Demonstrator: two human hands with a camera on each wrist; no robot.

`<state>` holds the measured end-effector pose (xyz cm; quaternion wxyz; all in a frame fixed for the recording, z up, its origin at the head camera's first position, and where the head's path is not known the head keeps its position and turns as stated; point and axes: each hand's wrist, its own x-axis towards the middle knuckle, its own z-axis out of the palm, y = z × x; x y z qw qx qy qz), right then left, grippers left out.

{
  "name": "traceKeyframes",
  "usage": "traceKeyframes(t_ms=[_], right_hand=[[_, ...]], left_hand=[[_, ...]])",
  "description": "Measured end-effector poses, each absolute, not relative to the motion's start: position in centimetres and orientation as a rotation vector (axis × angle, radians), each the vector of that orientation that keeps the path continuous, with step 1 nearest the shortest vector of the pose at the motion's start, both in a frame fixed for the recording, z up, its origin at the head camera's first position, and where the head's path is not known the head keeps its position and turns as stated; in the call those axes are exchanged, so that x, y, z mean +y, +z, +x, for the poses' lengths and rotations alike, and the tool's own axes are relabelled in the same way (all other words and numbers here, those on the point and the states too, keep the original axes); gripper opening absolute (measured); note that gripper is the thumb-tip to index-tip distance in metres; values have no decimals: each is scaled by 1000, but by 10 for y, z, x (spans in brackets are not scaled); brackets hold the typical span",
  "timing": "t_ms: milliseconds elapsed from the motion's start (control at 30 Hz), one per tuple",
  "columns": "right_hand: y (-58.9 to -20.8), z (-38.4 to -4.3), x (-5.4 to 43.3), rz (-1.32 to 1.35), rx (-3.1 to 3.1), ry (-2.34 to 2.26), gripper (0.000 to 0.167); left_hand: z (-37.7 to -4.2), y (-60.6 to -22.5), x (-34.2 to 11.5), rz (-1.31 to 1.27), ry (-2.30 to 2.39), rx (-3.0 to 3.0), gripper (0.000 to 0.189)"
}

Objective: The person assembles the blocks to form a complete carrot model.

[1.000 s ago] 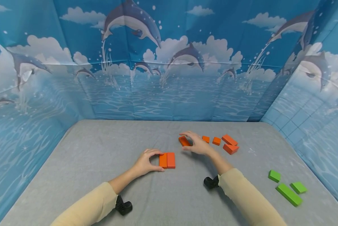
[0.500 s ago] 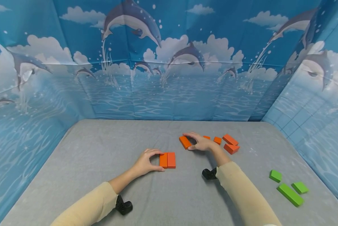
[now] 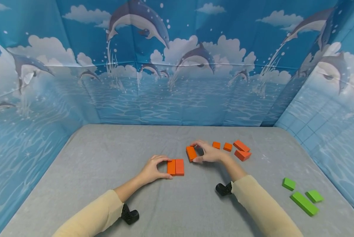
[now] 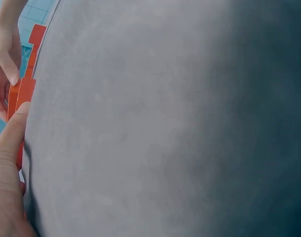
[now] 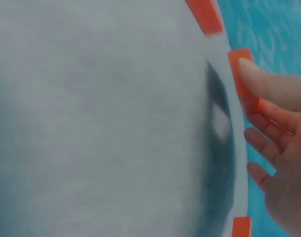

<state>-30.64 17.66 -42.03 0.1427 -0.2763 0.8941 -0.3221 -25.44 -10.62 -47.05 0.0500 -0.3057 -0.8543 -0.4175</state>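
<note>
Left hand (image 3: 151,169), thumb and fingertips well parted, pinches orange block (image 3: 171,167) touching red-orange block (image 3: 180,167). Right hand (image 3: 208,153), fingers half spread, pinches separate block (image 3: 191,153).

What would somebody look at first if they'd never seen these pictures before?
Probably the big leaping dolphin on the blue backdrop behind the grey table. Next, mid-table, the left hand holds the left one of two side-by-side orange blocks, while the right hand grips another orange block nearby. Three green blocks stand out at the right.
</note>
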Motion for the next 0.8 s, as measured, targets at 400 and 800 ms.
traceKeyframes(t_ms=[400,800], right_hand=[[-435,-268,164,-886,2607,-975,60],[-437,-258,155,-861,2718,-927,61]], left_hand=[[-253,-472,-107,-978,-1233,-2504,58],[-253,-469,-106,-932,-1259,-2590,58]])
